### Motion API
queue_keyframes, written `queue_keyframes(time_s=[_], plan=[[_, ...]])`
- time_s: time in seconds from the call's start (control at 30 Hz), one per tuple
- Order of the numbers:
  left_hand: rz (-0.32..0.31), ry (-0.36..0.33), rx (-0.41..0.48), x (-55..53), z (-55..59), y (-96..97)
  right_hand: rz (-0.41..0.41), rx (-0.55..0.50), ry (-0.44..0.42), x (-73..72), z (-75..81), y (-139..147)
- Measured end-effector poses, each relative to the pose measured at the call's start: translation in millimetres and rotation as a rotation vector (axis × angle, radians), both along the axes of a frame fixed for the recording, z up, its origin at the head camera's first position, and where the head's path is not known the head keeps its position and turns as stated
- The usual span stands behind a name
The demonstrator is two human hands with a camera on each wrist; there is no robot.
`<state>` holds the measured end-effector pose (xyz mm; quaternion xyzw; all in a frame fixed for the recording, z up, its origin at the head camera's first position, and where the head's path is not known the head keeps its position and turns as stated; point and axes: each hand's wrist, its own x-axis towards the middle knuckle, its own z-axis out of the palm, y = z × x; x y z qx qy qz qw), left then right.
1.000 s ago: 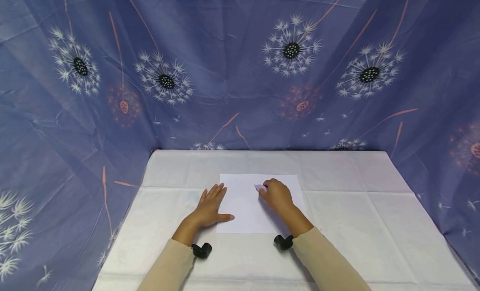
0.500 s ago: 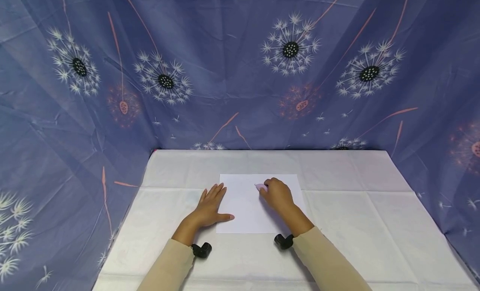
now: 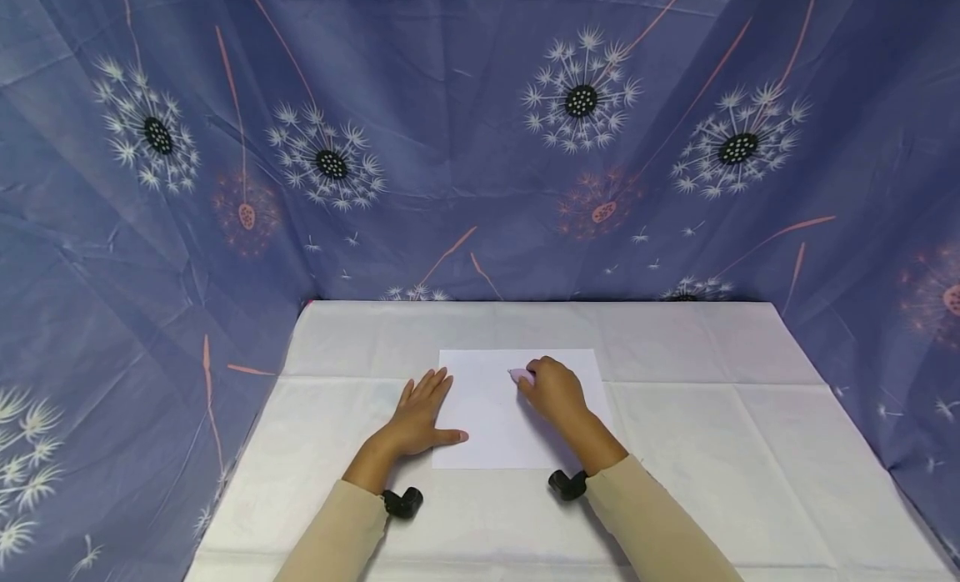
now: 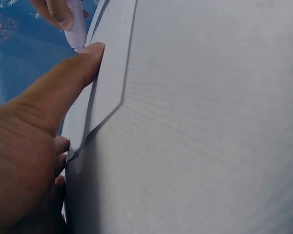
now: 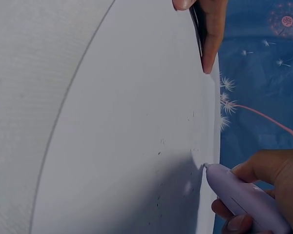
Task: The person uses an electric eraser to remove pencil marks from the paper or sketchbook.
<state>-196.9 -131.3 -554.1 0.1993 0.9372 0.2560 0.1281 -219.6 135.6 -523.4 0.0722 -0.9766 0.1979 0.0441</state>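
Observation:
A white sheet of paper (image 3: 487,415) lies on the table. My left hand (image 3: 420,419) rests on its left edge, fingers spread and thumb stretched out over the sheet. My right hand (image 3: 561,392) grips a lilac, thick-bodied pen (image 5: 244,195) with a narrow tip. In the right wrist view the tip is at the far part of the sheet; whether it touches the paper cannot be made out. Small dark specks (image 5: 159,153) are scattered on the sheet near the pen. From the left wrist, the pen (image 4: 76,27) shows beyond my left thumb.
A white cloth (image 3: 690,449) with fold lines covers the table around the sheet. Blue fabric (image 3: 450,148) with dandelion prints hangs behind and along both sides. Black wrist cameras (image 3: 403,501) sit at both beige sleeves (image 3: 337,528).
The pen and my right fingers shift only very slightly over the sheet. My left hand and the paper stay in place.

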Motion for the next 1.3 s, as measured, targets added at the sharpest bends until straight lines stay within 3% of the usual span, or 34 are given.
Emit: queue_keyframes(time_s=[1.3], plan=[[0.003,0.012,0.003,0.7,-0.5,0.2,0.021,0.005,-0.004,3.5,0.8,-1.4]])
